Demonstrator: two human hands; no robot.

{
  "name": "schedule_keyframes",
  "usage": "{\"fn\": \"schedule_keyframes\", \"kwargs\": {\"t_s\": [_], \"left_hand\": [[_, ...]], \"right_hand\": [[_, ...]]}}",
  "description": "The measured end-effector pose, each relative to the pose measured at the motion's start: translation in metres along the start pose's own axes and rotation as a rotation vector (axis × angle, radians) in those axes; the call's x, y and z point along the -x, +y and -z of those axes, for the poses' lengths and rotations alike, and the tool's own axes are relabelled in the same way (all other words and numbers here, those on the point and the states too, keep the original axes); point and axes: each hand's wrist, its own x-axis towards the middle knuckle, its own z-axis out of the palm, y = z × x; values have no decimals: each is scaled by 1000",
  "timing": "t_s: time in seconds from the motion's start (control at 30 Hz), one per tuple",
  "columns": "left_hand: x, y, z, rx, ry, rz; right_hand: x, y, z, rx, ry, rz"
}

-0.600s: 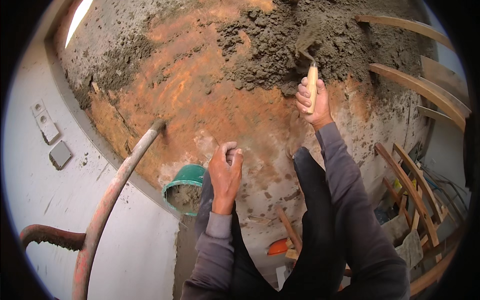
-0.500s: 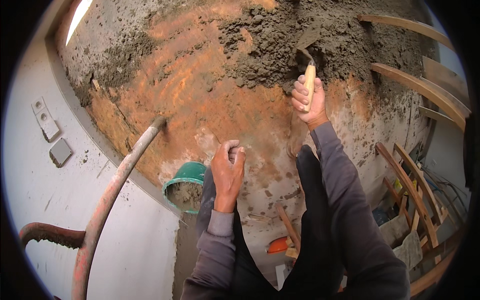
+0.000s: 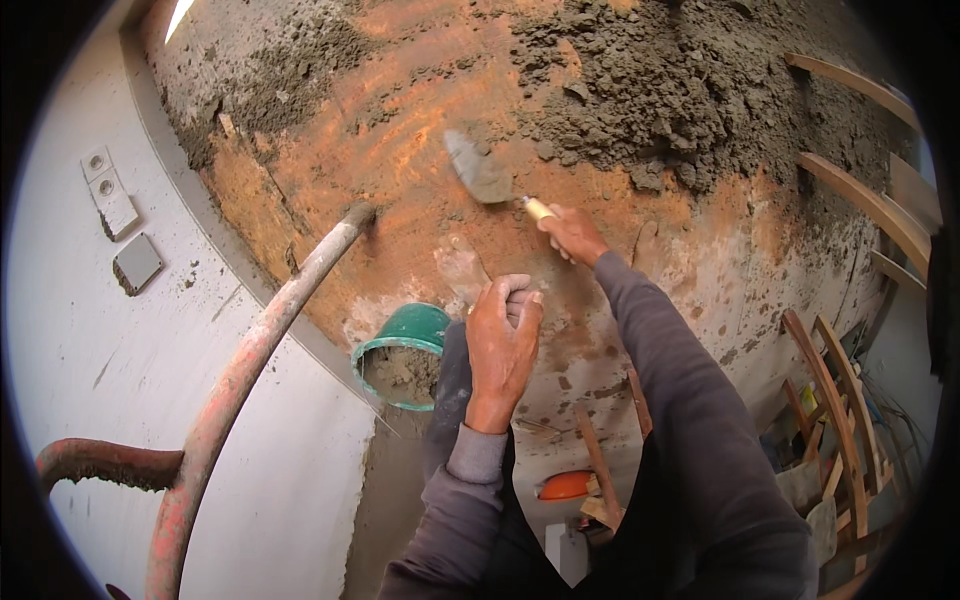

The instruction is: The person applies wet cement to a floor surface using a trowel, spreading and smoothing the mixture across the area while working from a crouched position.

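My right hand (image 3: 577, 236) is wrapped round the pale wooden handle of a trowel (image 3: 480, 175). Its smeared metal blade points up and left over the orange-brown stained board (image 3: 420, 200), just left of the heap of wet grey mortar (image 3: 660, 90). My left hand (image 3: 506, 340) hovers in front of my left knee, its fingers curled in toward the palm and no tool showing in them. To the left of that hand, a green bucket (image 3: 412, 325) lies tipped toward me with grey mortar (image 3: 402, 374) inside.
A rusty, paint-flaked pipe (image 3: 265, 320) rises at left, in front of the white wall (image 3: 250, 450) with its socket plates (image 3: 110, 190). Wooden strips (image 3: 835, 420) lean at right. Below, between my legs, are an orange rounded object (image 3: 566, 486) and wood pieces (image 3: 598, 460).
My right hand has swung the trowel left and nearer, from the mortar heap to over the stained board. The view has shifted. My left hand stays curled near my knee.
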Motion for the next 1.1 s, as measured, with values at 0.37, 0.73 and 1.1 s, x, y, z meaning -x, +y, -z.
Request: {"fn": "schedule_keyframes", "kwargs": {"t_s": [0.37, 0.73, 1.1], "left_hand": [[-5, 19, 24, 99, 278, -114], [-16, 14, 48, 86, 358, -147], [-33, 7, 40, 122, 354, -91]], "right_hand": [[4, -37, -78, -280, -81, 66], [-74, -92, -127, -301, 69, 53], [57, -74, -57, -814, -144, -5]]}}
